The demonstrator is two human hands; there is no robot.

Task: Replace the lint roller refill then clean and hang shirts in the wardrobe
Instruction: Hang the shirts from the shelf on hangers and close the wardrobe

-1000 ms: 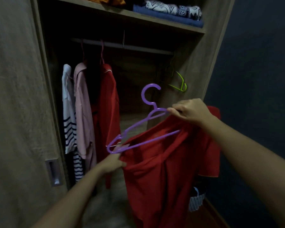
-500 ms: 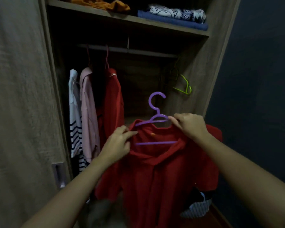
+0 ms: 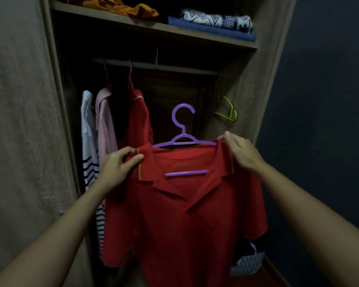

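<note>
Two hands on the red shirt [image 3: 184, 224]: our left hand [image 3: 120, 164] grip pinches its collar edge, our right hand [image 3: 243, 154] grip pinches its shoulder at the end of the purple hanger [image 3: 182, 139], fingers curled.

A crumpled orange cloth [image 3: 120, 8] lies near a patterned cloth [image 3: 216, 19] stacked on a folded blue cloth [image 3: 211, 31]; dark wall [image 3: 330, 100] alongside.

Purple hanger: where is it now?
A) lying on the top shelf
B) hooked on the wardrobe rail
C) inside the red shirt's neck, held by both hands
C: the purple hanger sits in the neck of the red shirt, left hand and right hand pinching its collar, hook clear of the rail.
</note>
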